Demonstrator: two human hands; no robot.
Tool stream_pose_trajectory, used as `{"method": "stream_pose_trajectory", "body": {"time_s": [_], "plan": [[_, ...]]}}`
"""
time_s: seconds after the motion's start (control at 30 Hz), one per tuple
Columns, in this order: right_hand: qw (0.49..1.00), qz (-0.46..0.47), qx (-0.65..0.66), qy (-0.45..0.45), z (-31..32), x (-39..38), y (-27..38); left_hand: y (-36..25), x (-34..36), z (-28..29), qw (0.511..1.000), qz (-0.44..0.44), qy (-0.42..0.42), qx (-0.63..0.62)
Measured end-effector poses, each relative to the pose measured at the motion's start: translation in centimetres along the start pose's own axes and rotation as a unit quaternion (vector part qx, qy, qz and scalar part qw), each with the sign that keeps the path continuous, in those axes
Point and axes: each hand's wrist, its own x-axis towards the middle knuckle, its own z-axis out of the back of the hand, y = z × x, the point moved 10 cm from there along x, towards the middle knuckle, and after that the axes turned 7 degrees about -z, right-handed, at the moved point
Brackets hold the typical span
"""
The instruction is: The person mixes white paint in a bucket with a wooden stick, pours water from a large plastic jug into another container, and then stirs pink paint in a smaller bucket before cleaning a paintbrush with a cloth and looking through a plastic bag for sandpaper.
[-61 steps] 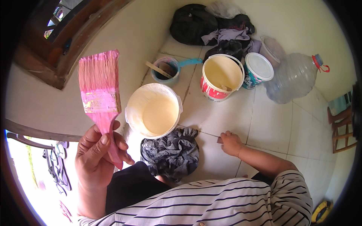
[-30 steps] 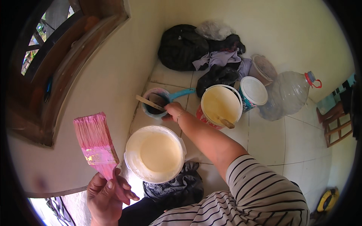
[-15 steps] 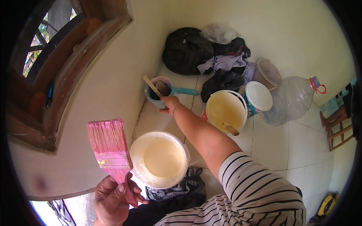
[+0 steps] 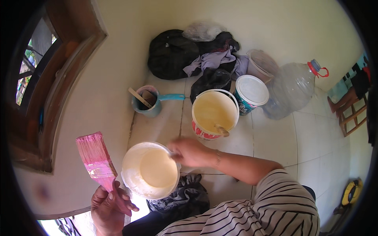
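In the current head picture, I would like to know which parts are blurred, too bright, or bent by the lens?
Head view: the right hand is smeared, while the paintbrush looks clearer; head view: patches at lower left are washed out white; head view: the window frame bows, and the corners go black.

two hands (image 4: 108,212) (image 4: 191,151), one pink paintbrush (image 4: 97,163), two open paint buckets (image 4: 130,175) (image 4: 202,129), one lidded tub (image 4: 252,90), one blue-handled dipper (image 4: 152,112), one large clear bottle (image 4: 289,92)
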Motion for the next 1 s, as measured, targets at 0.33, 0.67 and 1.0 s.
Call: {"method": "stream_pose_trajectory", "body": {"time_s": [0.33,0.67,1.0], "plan": [[0.838,-0.398,0.295,-0.228,15.8,-13.8,-26.7,0.6,-1.0,-2.0,0.999,-0.003,0.028,-0.030],[0.549,-0.242,0.793,-0.102,-3.0,-8.1,-25.2,1.1,-1.8,-3.9,0.998,0.001,0.060,-0.025],[0.522,-0.273,0.807,-0.039,-6.8,-2.7,-20.3,1.0,-1.7,-4.7,0.997,0.007,0.075,-0.004]]}}
